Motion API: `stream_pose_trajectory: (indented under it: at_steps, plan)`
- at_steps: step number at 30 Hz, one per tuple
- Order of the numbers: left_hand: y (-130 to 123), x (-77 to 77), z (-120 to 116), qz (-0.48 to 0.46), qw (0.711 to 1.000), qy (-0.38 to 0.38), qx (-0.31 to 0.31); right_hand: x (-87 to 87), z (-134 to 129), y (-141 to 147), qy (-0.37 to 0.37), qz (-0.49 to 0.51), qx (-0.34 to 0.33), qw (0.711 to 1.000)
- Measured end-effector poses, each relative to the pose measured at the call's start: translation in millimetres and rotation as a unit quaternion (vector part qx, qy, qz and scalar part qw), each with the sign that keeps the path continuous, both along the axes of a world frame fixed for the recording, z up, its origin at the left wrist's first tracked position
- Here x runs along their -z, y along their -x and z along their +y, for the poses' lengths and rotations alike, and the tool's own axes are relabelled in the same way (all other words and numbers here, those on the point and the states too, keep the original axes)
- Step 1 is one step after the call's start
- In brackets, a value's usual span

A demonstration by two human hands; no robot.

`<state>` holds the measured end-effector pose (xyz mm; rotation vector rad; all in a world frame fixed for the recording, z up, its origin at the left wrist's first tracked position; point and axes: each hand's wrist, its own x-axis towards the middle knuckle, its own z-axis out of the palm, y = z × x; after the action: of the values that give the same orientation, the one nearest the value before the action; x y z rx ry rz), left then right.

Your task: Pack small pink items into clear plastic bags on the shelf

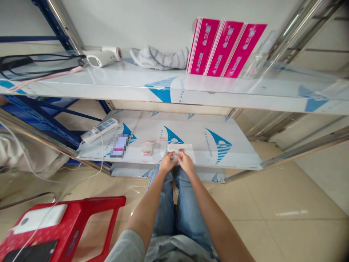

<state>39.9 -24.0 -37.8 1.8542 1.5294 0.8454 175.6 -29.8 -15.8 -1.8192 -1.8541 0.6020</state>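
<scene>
My left hand and my right hand are close together at the front edge of the lower shelf. Both have their fingers curled in a pinch over a white sheet. Something small and reddish shows by the right fingertips, too small to name. Whatever the left fingers pinch is hidden. To the left of the sheet lies a small clear plastic bag with pinkish contents. Farther left are a phone with a blurred screen and a white power strip.
The upper shelf overhangs, carrying a hair dryer, a striped towel, a pink tissue pack, a clear bottle and black cables. A red stool bearing a white device stands at lower left.
</scene>
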Motion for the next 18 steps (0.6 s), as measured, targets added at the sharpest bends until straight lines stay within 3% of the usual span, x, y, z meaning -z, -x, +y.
stream_pose_trajectory:
  at_steps: [3,10,18]
  plan:
    - [0.8,0.6,-0.7,-0.001,1.000,0.003,-0.005,-1.4,-0.8,4.1,0.003,-0.011,0.010,1.000]
    - [0.1,2.1,-0.3,-0.004,1.000,-0.004,-0.009,-4.3,2.5,4.2,0.007,-0.062,0.158,0.985]
    - [-0.2,3.8,-1.9,-0.004,1.000,-0.002,-0.029,-3.1,15.5,-1.0,0.058,-0.096,0.196,0.974]
